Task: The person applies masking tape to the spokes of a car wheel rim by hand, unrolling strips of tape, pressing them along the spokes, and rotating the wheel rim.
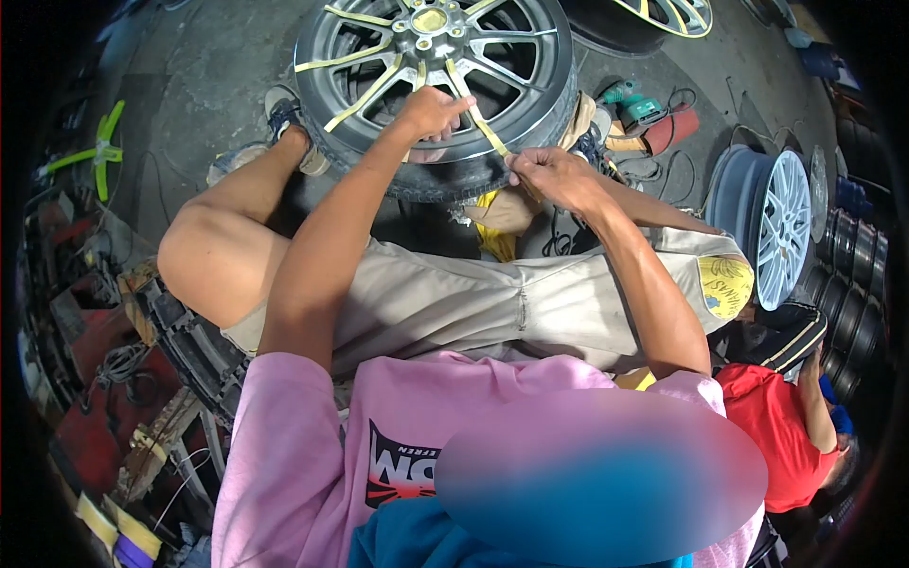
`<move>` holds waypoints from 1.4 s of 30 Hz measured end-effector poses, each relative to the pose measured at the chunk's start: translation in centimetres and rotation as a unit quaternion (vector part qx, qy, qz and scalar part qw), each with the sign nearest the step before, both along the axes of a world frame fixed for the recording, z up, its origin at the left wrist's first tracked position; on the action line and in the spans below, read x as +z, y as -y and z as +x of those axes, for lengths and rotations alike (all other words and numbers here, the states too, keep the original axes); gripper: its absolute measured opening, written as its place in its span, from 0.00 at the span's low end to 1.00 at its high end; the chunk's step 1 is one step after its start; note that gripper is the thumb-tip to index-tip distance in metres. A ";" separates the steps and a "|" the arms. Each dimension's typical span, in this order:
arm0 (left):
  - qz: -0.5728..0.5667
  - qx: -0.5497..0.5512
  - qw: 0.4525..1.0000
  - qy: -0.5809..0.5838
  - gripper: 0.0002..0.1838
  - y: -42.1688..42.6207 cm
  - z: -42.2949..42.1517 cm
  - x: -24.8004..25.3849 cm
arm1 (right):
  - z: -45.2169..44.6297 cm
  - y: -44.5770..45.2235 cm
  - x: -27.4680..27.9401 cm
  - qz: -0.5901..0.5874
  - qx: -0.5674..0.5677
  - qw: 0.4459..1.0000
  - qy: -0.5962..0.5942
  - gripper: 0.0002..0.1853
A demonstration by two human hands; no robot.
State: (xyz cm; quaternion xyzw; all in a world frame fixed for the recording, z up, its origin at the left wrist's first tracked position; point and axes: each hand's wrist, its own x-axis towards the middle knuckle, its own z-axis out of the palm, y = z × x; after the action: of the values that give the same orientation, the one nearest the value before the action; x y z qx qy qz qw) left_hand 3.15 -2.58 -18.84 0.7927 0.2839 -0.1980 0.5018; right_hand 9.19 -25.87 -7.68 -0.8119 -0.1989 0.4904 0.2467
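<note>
A dark multi-spoke wheel rim [511, 71] with a tire [417, 187] around it lies in front of my knees. Strips of yellow masking tape [365, 97] run along several spokes, and tape also covers the hub center. One strip of masking tape [490, 135] stretches from a spoke near the hub out past the rim's near edge. My right hand [557, 177] pinches its outer end. My left hand [436, 115] is over the near spokes, fingers curled and thumb at the strip, closed on it partway along. Its fingertips are partly hidden.
A green power tool [644, 111] with a cord lies on the floor at right. Beyond it stands a light-blue rim [786, 218]. Another taped rim [677, 14] is at the top right. A person in a red shirt [772, 435] sits at lower right. A green spoked piece [102, 151] lies left.
</note>
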 end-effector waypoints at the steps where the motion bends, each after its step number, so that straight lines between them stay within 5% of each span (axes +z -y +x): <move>1: -0.046 0.045 0.998 -0.001 0.34 -0.2 0.0 0.0 | 0.0 0.1 -0.2 -0.001 0.000 1.000 -0.002 0.22; 18: 0.018 -0.034 0.999 -0.007 0.26 0.9 0.0 1.3 | 0.1 0.2 -2.0 0.144 -0.116 0.975 -0.120 0.21; 24: 0.122 -0.047 0.982 0.138 0.26 1.7 -0.4 -0.6 | 0.1 0.4 -2.5 0.103 -0.082 0.985 -0.110 0.21; 32: 0.024 -0.025 0.999 0.011 0.23 1.3 0.0 1.0 | 0.6 0.6 -2.8 0.104 -0.092 0.985 -0.103 0.20; 42: 0.050 -0.056 0.997 -0.019 0.26 1.0 0.7 0.7 | -1.1 2.0 -1.2 0.069 -0.073 0.992 -0.078 0.19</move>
State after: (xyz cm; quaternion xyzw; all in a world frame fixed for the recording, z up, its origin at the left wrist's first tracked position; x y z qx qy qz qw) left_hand 3.80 -3.58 -18.16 0.8276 0.2582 -0.2258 0.4442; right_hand 8.11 -27.83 -8.84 -0.7649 -0.1525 0.5178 0.3516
